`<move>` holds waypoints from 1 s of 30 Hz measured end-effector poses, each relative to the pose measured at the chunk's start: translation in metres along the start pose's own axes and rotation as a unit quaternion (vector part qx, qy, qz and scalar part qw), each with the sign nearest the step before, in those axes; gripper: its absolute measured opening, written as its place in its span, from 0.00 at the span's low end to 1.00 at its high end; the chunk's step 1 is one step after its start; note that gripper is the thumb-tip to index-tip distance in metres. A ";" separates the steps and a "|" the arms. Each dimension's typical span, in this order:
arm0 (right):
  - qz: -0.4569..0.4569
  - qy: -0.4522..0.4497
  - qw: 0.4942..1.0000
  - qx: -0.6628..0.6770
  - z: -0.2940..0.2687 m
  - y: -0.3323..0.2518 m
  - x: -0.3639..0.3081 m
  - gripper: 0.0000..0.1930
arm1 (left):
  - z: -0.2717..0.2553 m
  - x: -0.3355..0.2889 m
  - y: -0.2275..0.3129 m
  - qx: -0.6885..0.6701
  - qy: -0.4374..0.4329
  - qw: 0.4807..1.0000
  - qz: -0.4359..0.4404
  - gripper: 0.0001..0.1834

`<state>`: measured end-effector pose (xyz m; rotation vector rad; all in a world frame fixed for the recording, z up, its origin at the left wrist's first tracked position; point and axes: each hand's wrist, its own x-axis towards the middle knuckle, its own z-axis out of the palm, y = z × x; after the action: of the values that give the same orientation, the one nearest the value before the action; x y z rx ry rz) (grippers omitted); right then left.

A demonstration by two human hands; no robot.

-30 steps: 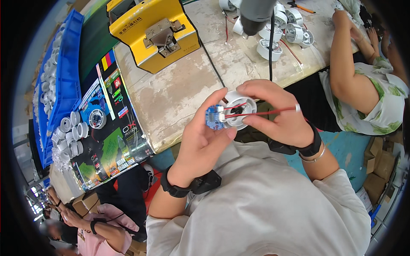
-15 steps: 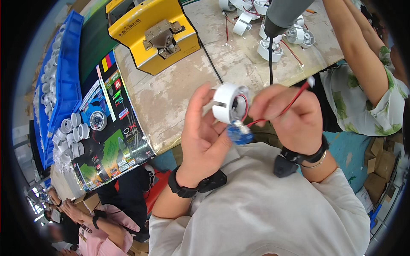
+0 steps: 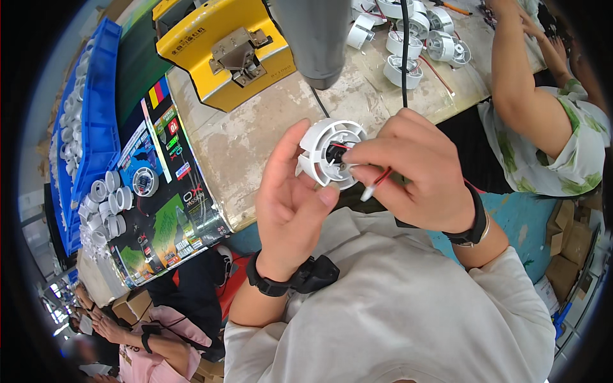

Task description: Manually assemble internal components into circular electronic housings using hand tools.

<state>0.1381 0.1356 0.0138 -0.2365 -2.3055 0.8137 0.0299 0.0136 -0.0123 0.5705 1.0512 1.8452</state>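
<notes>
In front of my chest, my left hand (image 3: 287, 204) is closed around a white round plastic housing (image 3: 313, 148) with a ringed, open face. That face is turned toward my right hand (image 3: 421, 172), whose thumb and forefinger pinch at the opening on the red and black wires (image 3: 384, 176). A small white connector (image 3: 367, 193) hangs from the wire end below those fingertips. Dark parts show inside the housing's centre, partly covered by my fingers. The blue circuit board cannot be seen at this moment.
A yellow machine (image 3: 223, 54) stands at the far left of the worktable (image 3: 236, 147). A grey cylinder (image 3: 313, 45) hangs above. White housings (image 3: 402, 71) lie at the back right, beside another person's arm (image 3: 527, 70). More white rings (image 3: 105, 207) sit near a blue bin (image 3: 102, 115).
The housing has turned so its open face shows, and the blue board has gone from sight. My right hand has closed in on the opening. The grey cylinder has swung left.
</notes>
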 end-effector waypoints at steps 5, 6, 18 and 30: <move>-0.086 -0.017 0.995 -0.051 0.001 0.012 0.001 0.13 | -0.002 -0.001 0.001 0.041 -0.056 0.997 0.027 0.35; -0.117 -0.014 0.991 -0.061 0.000 0.014 0.001 0.13 | -0.004 0.000 0.002 0.065 -0.078 0.995 0.025 0.34; -0.038 -0.221 0.956 0.191 -0.025 0.003 0.001 0.06 | -0.012 0.003 0.002 0.045 -0.030 0.998 0.026 0.34; 0.149 -0.016 0.951 0.270 -0.009 -0.001 -0.001 0.11 | -0.008 0.003 0.000 -0.013 0.005 1.000 0.015 0.33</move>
<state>0.1452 0.1392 0.0187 -0.3268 -2.0027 1.5707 0.0226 0.0127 -0.0167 0.5631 1.0288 1.8869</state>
